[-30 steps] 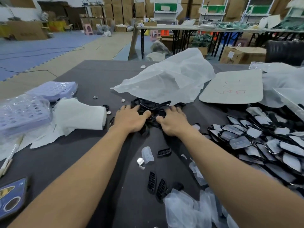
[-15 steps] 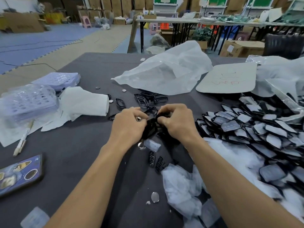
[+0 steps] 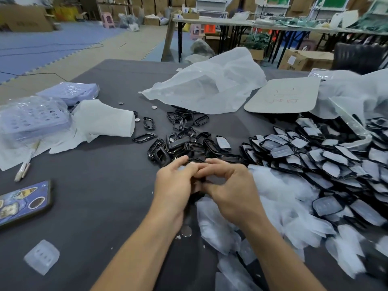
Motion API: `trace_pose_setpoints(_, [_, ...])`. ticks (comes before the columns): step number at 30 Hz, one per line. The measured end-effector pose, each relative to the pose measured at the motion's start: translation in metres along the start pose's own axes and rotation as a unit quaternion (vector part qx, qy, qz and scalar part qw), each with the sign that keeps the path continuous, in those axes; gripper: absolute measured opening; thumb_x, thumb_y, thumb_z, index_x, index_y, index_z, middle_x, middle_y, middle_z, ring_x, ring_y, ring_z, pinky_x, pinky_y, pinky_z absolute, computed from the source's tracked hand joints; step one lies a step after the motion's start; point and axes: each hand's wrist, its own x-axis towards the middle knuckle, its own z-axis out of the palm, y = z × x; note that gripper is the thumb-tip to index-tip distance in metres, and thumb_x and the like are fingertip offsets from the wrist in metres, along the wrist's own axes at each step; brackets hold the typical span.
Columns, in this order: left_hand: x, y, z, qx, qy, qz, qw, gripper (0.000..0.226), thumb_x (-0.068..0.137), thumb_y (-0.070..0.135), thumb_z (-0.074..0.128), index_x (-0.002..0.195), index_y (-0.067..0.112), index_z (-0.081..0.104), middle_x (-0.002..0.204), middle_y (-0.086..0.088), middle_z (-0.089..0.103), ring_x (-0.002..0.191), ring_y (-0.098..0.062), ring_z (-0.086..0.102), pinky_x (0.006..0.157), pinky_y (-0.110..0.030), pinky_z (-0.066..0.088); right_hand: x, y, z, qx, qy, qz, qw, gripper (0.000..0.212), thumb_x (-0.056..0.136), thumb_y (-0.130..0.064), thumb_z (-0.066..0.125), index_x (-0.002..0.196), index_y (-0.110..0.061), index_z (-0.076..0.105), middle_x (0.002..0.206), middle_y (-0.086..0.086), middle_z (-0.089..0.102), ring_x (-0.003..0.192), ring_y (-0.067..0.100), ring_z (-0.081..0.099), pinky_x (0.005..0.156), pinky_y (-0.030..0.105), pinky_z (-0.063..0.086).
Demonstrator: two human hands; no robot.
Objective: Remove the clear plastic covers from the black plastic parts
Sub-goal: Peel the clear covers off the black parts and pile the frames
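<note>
Head view: at the right of the table (image 3: 100,206) a clear bag (image 3: 349,131) holds covered parts (image 3: 315,156), black under cloudy film, with more heaped in front of it. Left hand (image 3: 176,185) and right hand (image 3: 228,190) pinch one black part (image 3: 206,180) with curled fingers at the near middle of the table. It is mostly hidden, beside the shed covers (image 3: 218,219).

Covered black parts (image 3: 327,162) lie overlapped in a big heap on the right of the worktop (image 3: 105,185). Bare black frames (image 3: 184,141) tangle mid-worktop. Peeled clear covers (image 3: 279,208) pile loosely near right, and a lone cover (image 3: 41,256) lies flat near left. One black part (image 3: 202,181) is pinched, mostly hidden, between left hand (image 3: 176,185) and right hand (image 3: 228,192).
</note>
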Motion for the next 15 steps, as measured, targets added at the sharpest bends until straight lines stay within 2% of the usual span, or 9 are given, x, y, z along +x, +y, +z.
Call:
trace_pose_setpoints(2, [0.000,-0.001,-0.006,-0.050,0.004,-0.031,0.998,0.025,0.096,-0.004,0.061,0.098,0.016,0.076,0.085,-0.008,0.080,0.069,-0.016,0.073,0.058,-0.025,0.059,-0.004,0.002,-0.004,0.017,0.003,0.010,1.000,0.040,0.077,0.018,0.070,0.079,-0.019,0.084,0.101,-0.010,0.080,0.109,0.006,0.071,0.097,0.034,0.057])
trace_pose_setpoints(4, [-0.001,0.001,-0.013,-0.042,0.015,-0.019,0.999,0.027,0.095,-0.011,0.057,0.092,0.006,0.078,0.081,-0.012,0.077,0.065,-0.015,0.073,0.057,-0.024,0.060,-0.005,-0.002,-0.014,0.015,0.062,0.013,0.998,0.038,0.081,0.012,0.069,0.080,-0.023,0.084,0.095,-0.010,0.080,0.091,0.006,0.075,0.082,0.033,0.061])
trace_pose_setpoints(6, [-0.001,0.006,-0.017,-0.027,0.045,0.013,0.999,0.025,0.092,-0.015,0.054,0.093,-0.001,0.074,0.078,-0.016,0.078,0.062,-0.016,0.073,0.054,-0.024,0.060,-0.004,-0.002,-0.029,-0.106,0.128,0.014,0.986,0.033,0.084,0.000,0.070,0.080,-0.031,0.082,0.081,-0.012,0.078,0.065,0.011,0.070,0.061,0.028,0.058])
trace_pose_setpoints(7, [0.000,0.007,-0.019,-0.024,0.058,0.026,0.998,0.025,0.091,-0.016,0.053,0.091,-0.001,0.072,0.076,-0.016,0.077,0.061,-0.017,0.073,0.054,-0.025,0.061,-0.003,-0.002,-0.035,-0.177,0.138,0.028,0.974,0.029,0.085,-0.007,0.070,0.083,-0.033,0.081,0.078,-0.012,0.077,0.061,0.011,0.066,0.058,0.025,0.055])
trace_pose_setpoints(8, [0.001,0.008,-0.020,-0.022,0.068,0.034,0.997,0.023,0.090,-0.016,0.053,0.089,-0.001,0.071,0.075,-0.018,0.077,0.061,-0.018,0.074,0.053,-0.026,0.061,0.000,-0.002,-0.041,-0.253,0.131,0.049,0.957,0.024,0.086,-0.013,0.070,0.089,-0.034,0.080,0.083,-0.013,0.077,0.070,0.009,0.067,0.066,0.023,0.055])
trace_pose_setpoints(9, [0.002,0.009,-0.021,-0.020,0.074,0.037,0.996,0.021,0.090,-0.016,0.053,0.089,-0.002,0.069,0.077,-0.019,0.077,0.061,-0.019,0.074,0.052,-0.027,0.061,0.002,-0.001,-0.046,-0.330,0.115,0.071,0.934,0.020,0.087,-0.020,0.069,0.099,-0.034,0.079,0.093,-0.013,0.076,0.091,0.010,0.067,0.085,0.026,0.054])
trace_pose_setpoints(10, [0.003,0.009,-0.021,-0.019,0.079,0.037,0.996,0.019,0.090,-0.015,0.053,0.092,-0.002,0.068,0.080,-0.021,0.077,0.060,-0.020,0.075,0.050,-0.028,0.060,0.004,-0.002,-0.048,-0.406,0.095,0.085,0.905,0.023,0.089,-0.027,0.069,0.110,-0.034,0.076,0.104,-0.010,0.075,0.108,0.013,0.061,0.100,0.030,0.044])
trace_pose_setpoints(12, [0.004,0.007,-0.021,-0.019,0.085,0.031,0.996,0.019,0.091,-0.012,0.053,0.100,0.000,0.066,0.085,-0.021,0.077,0.061,-0.022,0.074,0.049,-0.028,0.058,0.006,-0.001,-0.050,-0.496,0.052,0.084,0.863,0.030,0.092,-0.037,0.069,0.122,-0.034,0.070,0.113,-0.010,0.073,0.118,0.016,0.050,0.104,0.031,0.027])
trace_pose_setpoints(15, [0.007,0.005,-0.023,-0.012,0.078,0.031,0.996,0.024,0.093,-0.011,0.052,0.102,0.006,0.066,0.085,-0.019,0.078,0.062,-0.023,0.075,0.050,-0.029,0.058,0.009,-0.002,-0.049,-0.510,0.028,0.062,0.858,0.021,0.091,-0.035,0.072,0.112,-0.035,0.073,0.106,-0.012,0.074,0.111,0.015,0.053,0.101,0.032,0.024])
